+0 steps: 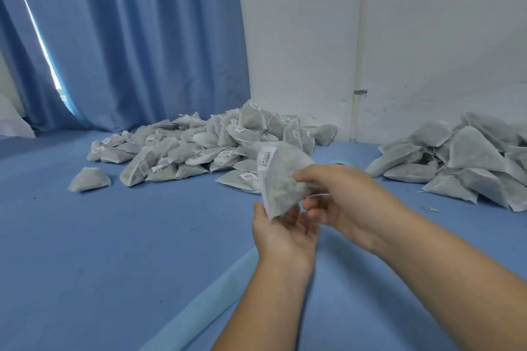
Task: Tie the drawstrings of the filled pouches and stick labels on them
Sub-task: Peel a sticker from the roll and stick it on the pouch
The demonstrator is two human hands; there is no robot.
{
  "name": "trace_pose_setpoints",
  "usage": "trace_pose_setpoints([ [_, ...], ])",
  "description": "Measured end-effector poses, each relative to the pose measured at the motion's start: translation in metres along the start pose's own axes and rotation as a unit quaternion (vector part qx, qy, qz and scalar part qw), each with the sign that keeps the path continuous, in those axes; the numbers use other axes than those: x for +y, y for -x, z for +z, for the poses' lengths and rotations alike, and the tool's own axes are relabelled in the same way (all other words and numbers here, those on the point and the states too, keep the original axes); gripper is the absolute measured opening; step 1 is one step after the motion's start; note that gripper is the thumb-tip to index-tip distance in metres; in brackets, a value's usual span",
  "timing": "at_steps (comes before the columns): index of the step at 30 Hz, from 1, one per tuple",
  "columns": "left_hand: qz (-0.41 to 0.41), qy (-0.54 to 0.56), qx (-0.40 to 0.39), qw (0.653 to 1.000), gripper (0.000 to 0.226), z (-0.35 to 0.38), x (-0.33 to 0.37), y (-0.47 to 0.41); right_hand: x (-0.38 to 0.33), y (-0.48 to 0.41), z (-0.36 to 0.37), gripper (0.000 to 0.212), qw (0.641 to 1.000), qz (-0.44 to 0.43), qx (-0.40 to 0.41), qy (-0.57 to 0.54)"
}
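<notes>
Evidently light and floppy, the pouch [281, 179] hangs between the 2 hands: right hand [342, 196] pinches its edge, left hand [285, 234] lies open under its corner. Best gripped at the neck.

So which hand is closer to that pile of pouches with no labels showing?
Right. The right hand, pinching the labelled pouch, is left of the pile; the left hand, under that pouch, is farther left.
</notes>
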State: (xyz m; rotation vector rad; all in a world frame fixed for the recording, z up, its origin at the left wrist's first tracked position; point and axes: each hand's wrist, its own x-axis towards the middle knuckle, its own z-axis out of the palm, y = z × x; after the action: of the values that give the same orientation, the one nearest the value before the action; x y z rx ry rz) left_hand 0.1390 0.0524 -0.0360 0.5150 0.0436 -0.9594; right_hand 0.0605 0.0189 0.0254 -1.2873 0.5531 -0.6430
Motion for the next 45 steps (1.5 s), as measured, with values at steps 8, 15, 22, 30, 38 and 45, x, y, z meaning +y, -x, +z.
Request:
trace_pose_setpoints([
  [8, 0.054, -0.116, 0.059, 0.99, 0.037, -0.002, 0.003, -0.004, -0.004, -0.067, 0.041, 0.005, 0.998, -0.024, 0.01, -0.049],
  [15, 0.351, -0.765, 0.039, 0.539, 0.029, -0.018, -0.002, -0.022, 0.04, -0.06, -0.051, 0.01, 0.979, 0.0, 0.159, 0.126],
  [22, 0.211, -0.887, 0.065, 0.406, 0.037, -0.02, 0.004, -0.03, 0.016, -0.092, -0.114, 0.032, 0.834, -0.072, 0.217, 0.502],
  [30, 0.221, -0.882, 0.047, 0.413, 0.016, -0.01, 0.015, -0.003, 0.009, -0.134, -0.102, 0.064, 0.67, -0.012, 0.017, 0.742],
  [38, 0.162, -0.899, 0.101, 0.394, 0.027, -0.01, 0.022, 0.004, 0.013, -0.137, -0.103, 0.066, 0.645, -0.008, 0.021, 0.764],
  [45, 0.199, -0.911, 0.118, 0.34, 0.03, -0.013, 0.017, 0.001, 0.038, -0.07, -0.143, 0.077, 0.739, -0.067, 0.014, 0.671],
])
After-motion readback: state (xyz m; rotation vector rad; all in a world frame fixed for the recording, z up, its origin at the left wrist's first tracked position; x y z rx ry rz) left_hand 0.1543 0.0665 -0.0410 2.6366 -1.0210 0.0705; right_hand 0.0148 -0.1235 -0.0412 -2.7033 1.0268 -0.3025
